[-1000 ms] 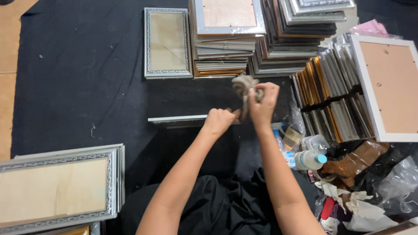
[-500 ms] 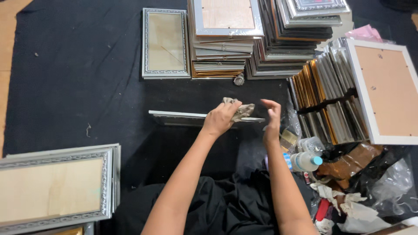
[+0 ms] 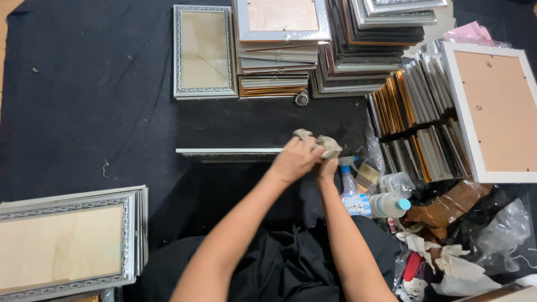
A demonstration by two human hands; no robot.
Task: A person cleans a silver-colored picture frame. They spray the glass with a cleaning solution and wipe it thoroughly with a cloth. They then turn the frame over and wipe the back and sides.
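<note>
While the left hand (image 3: 295,159) bunches the rag (image 3: 327,145) over the upright frame (image 3: 229,154), right hand (image 3: 326,166) closed beneath, it might topple the spray bottle (image 3: 351,190) beside.

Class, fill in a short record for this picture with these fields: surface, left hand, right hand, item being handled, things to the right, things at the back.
surface: black cloth
left hand: grip on grey rag
right hand: under the rag, touching it
item being handled: silver picture frame, on edge
things to the right: spray bottle, upright frames
things at the back: stacked frames
</note>
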